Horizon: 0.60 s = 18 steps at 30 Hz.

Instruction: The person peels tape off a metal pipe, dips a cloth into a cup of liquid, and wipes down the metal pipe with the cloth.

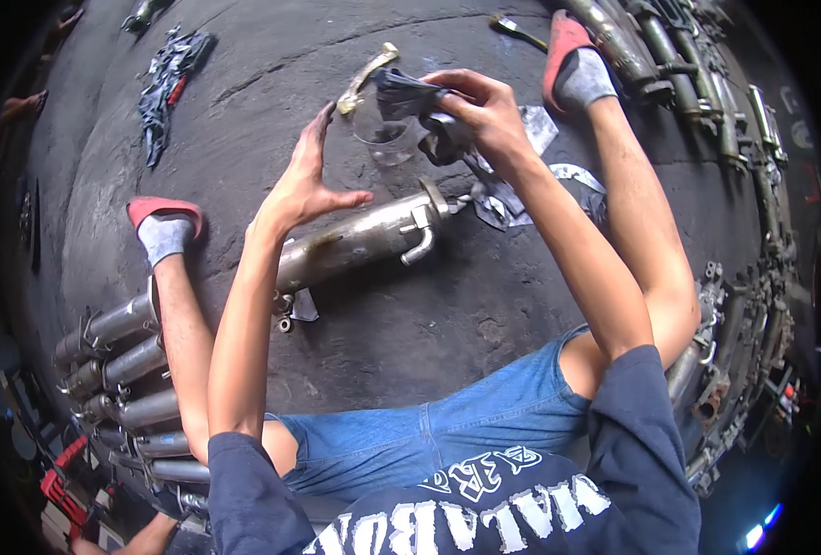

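Note:
My right hand is closed on a dark grey rag, which hangs bunched from the fingers. Beside it my left hand is raised, fingers stretched and thumb apart, with nothing in it. Below the left hand a metal cylinder lies on the dark floor, with a flange and a short bent pipe at its right end. A clear plastic cup stands between the hands, partly hidden by the rag. Behind the cup lies a brass-coloured metal piece.
Crumpled cloths lie right of the cylinder. A brush is near the right slipper. Metal cylinders line the left and right sides. Another dark rag lies far left. Other people's limbs show at the left edges.

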{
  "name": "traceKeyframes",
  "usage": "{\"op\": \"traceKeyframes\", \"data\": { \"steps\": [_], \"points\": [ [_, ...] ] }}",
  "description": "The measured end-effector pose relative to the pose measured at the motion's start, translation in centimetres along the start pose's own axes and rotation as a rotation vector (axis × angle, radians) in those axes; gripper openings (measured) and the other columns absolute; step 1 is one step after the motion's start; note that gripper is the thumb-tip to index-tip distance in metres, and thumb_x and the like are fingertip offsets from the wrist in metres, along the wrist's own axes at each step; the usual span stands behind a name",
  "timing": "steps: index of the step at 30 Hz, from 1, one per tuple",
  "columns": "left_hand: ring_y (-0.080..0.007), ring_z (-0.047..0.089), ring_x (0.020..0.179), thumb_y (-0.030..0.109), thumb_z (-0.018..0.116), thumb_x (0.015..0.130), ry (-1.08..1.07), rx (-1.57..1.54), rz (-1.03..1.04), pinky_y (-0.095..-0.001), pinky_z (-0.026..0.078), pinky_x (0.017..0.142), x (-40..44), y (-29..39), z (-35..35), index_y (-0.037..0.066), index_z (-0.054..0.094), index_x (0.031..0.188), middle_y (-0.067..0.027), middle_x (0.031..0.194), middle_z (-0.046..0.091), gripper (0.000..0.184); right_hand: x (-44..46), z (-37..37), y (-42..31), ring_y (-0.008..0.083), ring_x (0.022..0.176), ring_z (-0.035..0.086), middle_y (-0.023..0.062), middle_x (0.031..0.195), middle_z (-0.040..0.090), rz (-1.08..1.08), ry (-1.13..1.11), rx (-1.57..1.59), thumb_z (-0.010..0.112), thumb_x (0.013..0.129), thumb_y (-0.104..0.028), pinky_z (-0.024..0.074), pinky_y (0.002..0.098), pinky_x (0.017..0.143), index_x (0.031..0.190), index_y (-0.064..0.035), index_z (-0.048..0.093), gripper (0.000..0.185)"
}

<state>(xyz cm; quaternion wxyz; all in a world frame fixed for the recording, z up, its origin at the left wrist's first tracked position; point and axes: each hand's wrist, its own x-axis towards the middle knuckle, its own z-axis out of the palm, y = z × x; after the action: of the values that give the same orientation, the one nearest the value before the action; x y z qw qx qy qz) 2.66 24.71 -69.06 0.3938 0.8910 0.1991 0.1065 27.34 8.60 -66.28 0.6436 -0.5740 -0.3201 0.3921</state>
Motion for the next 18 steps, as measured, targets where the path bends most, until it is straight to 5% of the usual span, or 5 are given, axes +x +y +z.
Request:
{"op": "traceKeyframes", "data": {
  "steps": [3, 8, 11, 15, 18],
  "points": [
    [-0.0367, 0.039, 0.144, 0.038, 0.092, 0.069, 0.031, 0.020, -0.199, -0.0448, 0.032, 0.121, -5.3, 3.3, -3.7, 0.000, 0.027, 0.156, -0.0251, 0.154, 0.039, 0.115, -1.6, 0.3, -1.9, 0.0126, 0.098, 0.068, 0.0078, 0.108, 0.074, 0.023, -0.034, -0.014, 0.064, 0.089, 0.005, 0.0544, 0.0264, 0.089, 0.114, 0.0019, 0.072, 0.026],
    [-0.0325, 0.057, 0.126, 0.033, 0.067, 0.096, 0.413, 0.034, -0.506, -0.0401, 0.041, 0.109, -17.3, 2.0, -6.6, -0.006, 0.056, 0.135, -0.0225, 0.133, 0.060, 0.056, -6.0, 4.1, -3.1, 0.0130, 0.093, 0.070, 0.0082, 0.102, 0.076, 0.022, -0.218, -0.481, 0.065, 0.081, 0.006, 0.0559, 0.0307, 0.084, 0.110, -0.0010, 0.074, 0.031],
    [-0.0308, 0.059, 0.123, 0.033, 0.065, 0.100, 0.495, -0.174, -0.783, -0.0387, 0.042, 0.108, -23.3, -0.3, -3.8, -0.007, 0.058, 0.134, -0.0223, 0.130, 0.064, 0.053, -8.7, 10.0, 0.2, 0.0337, 0.101, 0.072, 0.0191, 0.104, 0.074, -0.204, -0.274, -0.609, 0.063, 0.081, 0.004, 0.0552, 0.0397, 0.092, 0.108, 0.0002, 0.073, 0.029],
    [-0.0234, 0.062, 0.116, 0.029, 0.068, 0.100, 0.533, -0.452, -0.948, -0.0351, 0.048, 0.100, -23.8, 1.7, -0.2, -0.007, 0.062, 0.129, -0.0186, 0.126, 0.067, 0.047, -12.2, 18.9, 4.9, 0.0397, 0.099, 0.065, 0.0217, 0.105, 0.065, -0.232, -0.357, -0.753, 0.060, 0.080, 0.004, 0.0540, 0.0462, 0.089, 0.109, 0.0018, 0.069, 0.030],
    [-0.0200, 0.068, 0.102, 0.020, 0.072, 0.095, 0.561, -0.257, -0.784, -0.0355, 0.051, 0.092, -24.4, 1.1, 1.3, -0.007, 0.066, 0.124, -0.0163, 0.112, 0.074, 0.040, -12.5, 19.4, 4.1, 0.0396, 0.097, 0.064, 0.0231, 0.102, 0.062, -0.254, -0.385, -1.008, 0.058, 0.084, 0.001, 0.0540, 0.0464, 0.085, 0.102, 0.0039, 0.066, 0.020]
  ]
}}
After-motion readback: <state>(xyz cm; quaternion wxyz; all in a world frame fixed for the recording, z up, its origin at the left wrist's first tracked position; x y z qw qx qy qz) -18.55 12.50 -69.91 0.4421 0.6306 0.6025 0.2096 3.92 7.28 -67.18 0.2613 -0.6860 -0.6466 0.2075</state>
